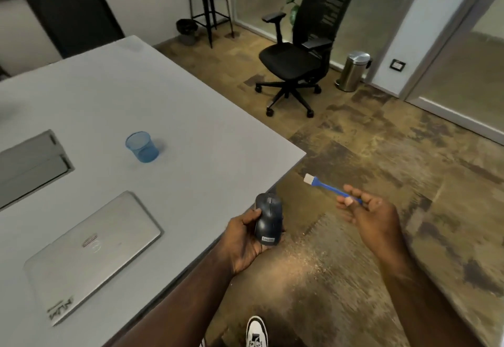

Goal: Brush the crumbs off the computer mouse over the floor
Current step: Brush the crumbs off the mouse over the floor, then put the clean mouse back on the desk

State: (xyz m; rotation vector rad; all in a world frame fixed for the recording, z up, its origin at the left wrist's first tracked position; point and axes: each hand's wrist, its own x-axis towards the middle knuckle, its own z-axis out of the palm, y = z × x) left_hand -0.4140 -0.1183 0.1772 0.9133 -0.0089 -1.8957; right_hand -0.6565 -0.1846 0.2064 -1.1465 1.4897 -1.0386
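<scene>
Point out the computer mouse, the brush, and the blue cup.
computer mouse (268, 220): head view, on its dark upper shell, held in the left hand.
brush (323, 184): head view, on the blue handle just behind the white bristles.
blue cup (143, 147): head view, on its translucent side wall.

Grey table (191, 117) bearing a closed laptop (92, 254) and blue cup (142, 147); crumbs (302, 254) scattered on patterned floor (381, 156).

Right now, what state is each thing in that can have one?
Computer mouse: held in left hand, off the table.
Brush: held in right hand, clear of the mouse.
Laptop: lid closed, flat on table.
Blue cup: upright.
Pedal bin: lid shut.
</scene>
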